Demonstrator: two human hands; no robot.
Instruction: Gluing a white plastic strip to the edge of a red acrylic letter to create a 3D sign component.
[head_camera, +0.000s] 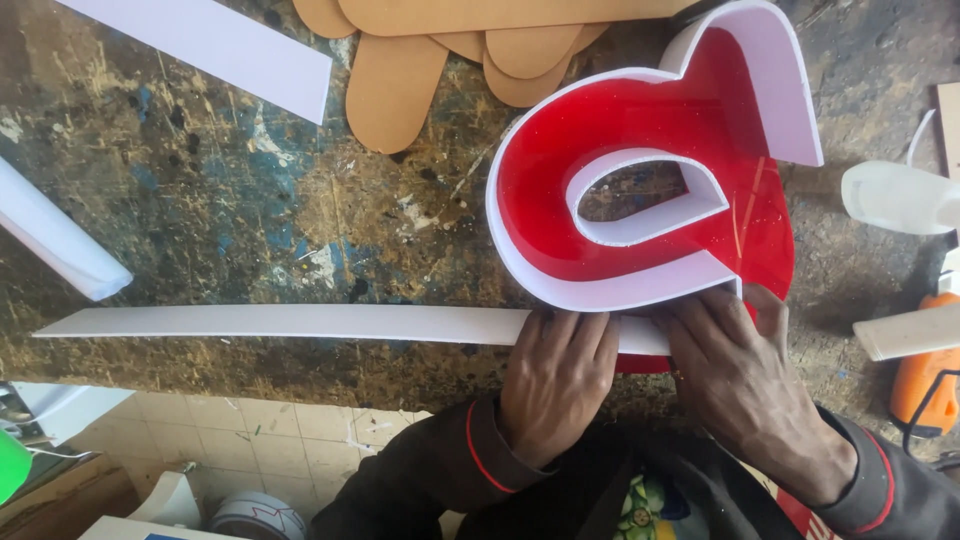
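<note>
Red sign letter (640, 215) with white rim, lying on stained workbench (250, 200) near front edge; long white strip (280, 322) pressed along its lower wall. Left hand (556, 385) fingers flat, closed together on strip, gripping nothing. Right hand (745, 385) fingers spread, pressing corner. Good practice, by judgement: even pressure, strip flush. Brown cutouts (440, 50) behind

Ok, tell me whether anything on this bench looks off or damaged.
Nothing is broken. The white strip under the left hand juts past the bench edge. The right hand presses the red letter, whose face shows a few thin scratches on its right side. The bench is paint-stained.
</note>
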